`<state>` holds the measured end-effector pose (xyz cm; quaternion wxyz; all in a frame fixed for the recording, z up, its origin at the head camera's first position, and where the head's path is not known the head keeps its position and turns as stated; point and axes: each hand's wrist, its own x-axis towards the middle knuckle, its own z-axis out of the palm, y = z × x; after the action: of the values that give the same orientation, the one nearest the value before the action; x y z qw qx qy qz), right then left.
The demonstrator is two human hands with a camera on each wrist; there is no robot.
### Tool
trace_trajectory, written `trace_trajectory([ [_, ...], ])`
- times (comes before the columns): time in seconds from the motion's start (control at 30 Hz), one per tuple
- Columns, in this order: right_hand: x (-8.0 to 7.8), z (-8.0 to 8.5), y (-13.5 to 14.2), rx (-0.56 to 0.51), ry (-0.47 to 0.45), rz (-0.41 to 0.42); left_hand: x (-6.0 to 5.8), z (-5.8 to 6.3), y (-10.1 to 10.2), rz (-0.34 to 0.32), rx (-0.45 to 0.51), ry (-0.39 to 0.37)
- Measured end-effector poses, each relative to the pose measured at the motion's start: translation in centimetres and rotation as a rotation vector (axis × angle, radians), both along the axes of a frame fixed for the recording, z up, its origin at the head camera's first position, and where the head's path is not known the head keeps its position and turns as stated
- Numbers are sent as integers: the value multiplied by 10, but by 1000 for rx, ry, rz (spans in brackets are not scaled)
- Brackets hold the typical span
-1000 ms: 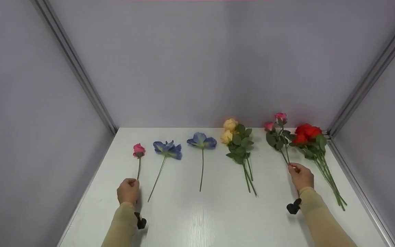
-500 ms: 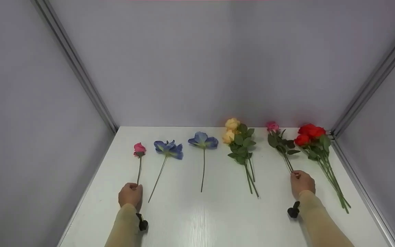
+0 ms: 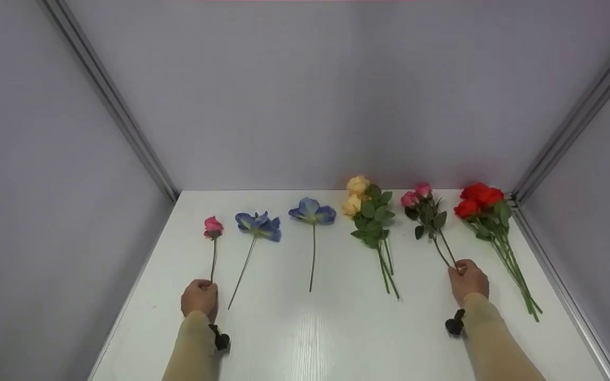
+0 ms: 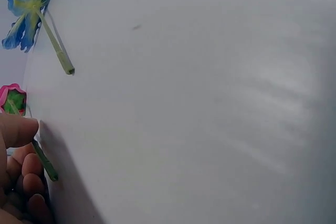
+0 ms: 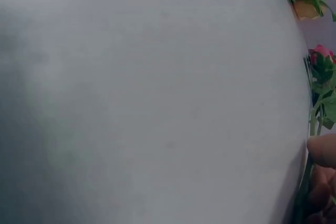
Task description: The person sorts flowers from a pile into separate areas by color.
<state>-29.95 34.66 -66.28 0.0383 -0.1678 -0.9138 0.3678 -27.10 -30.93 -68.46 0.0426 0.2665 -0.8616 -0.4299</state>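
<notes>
At the left of the head view my left hand (image 3: pixel 199 297) pinches the stem of a single pink rose (image 3: pixel 213 226). Its lower stem end (image 4: pixel 51 171) pokes out below the thumb in the left wrist view. Far to the right, my right hand (image 3: pixel 468 279) grips the stems of pink roses (image 3: pixel 416 197) with dark green leaves, two blooms showing. In the right wrist view, the thumb (image 5: pixel 322 149) presses on those green stems (image 5: pixel 314 124); the other fingers curl below, partly out of frame. The rose heads point toward the back wall.
Between the hands, two blue flowers (image 3: pixel 259 226) (image 3: pixel 312 211) and a bunch of yellow roses (image 3: pixel 358 193) lie on the white table (image 3: pixel 273 338). Red roses (image 3: pixel 478 200) lie right of my right hand. Grey walls (image 3: pixel 305 95) stand at the back and both sides.
My right hand has come slightly toward me with the pink roses, whose heads swung and now lean left. My left hand stays nearly in place on its rose.
</notes>
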Motion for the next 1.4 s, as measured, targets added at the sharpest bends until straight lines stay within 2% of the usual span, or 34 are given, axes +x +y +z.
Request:
trace_trajectory([
  [0.2,4,-2,-2,-35,-20,-11,5,5,2,24,28,-39],
  [0.4,5,-5,0,-41,-22,-25,2,9,3,-16,19,-78],
  [0.63,6,-7,1,-70,-26,-34,-2,13,2,-13,37,-121],
  [0.87,6,-8,2,-79,-43,-40,-6,10,0,-6,51,-167],
  [1.13,5,-5,1,-104,-57,-41,-7,16,2,5,27,-175],
  [1.4,6,-7,5,-112,-92,-43,-6,11,-1,-3,58,-176],
])
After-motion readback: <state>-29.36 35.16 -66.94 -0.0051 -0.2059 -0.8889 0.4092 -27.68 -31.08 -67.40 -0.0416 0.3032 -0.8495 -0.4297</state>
